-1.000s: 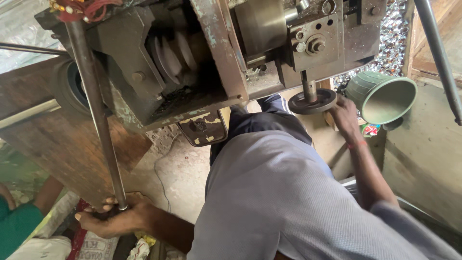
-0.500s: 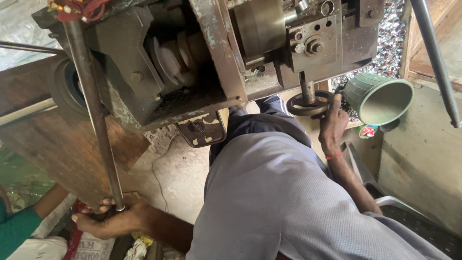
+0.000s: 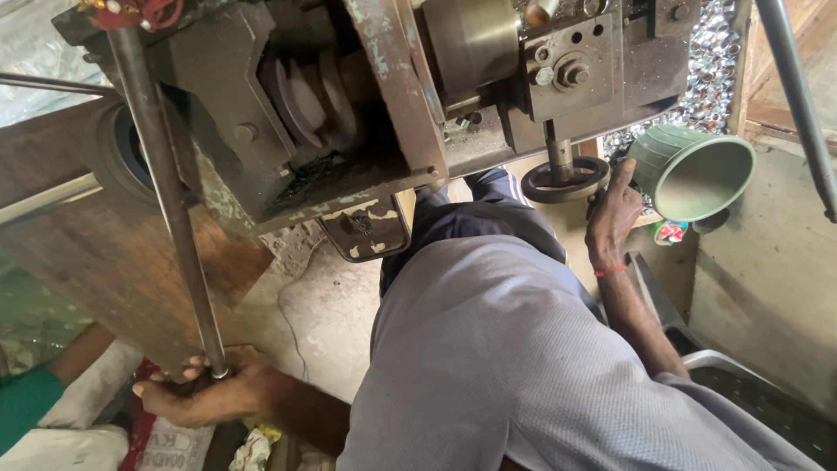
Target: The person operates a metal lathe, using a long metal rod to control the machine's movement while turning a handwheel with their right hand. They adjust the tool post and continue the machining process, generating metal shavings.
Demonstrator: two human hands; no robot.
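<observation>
Down at the bottom left, the left hand (image 3: 205,397) is gripping the lower end of a long steel lever rod (image 3: 166,205), fingers (image 3: 193,373) wrapped right round it. That rod is running up and away to the top of the old grey machine (image 3: 349,105). Closest to the camera, the grey shirt (image 3: 514,366) is filling the middle. Further out on the right, the right hand (image 3: 613,218) is reaching up beside the small black handwheel (image 3: 565,180) hanging under the machine; fingers are loosely curled, one pointing up, and I think it's touching the rim but can't really tell. Just past it, a green funnel-shaped cup (image 3: 693,170) is sitting tilted toward the camera, with a heap of shiny metal bits (image 3: 711,70) behind.
</observation>
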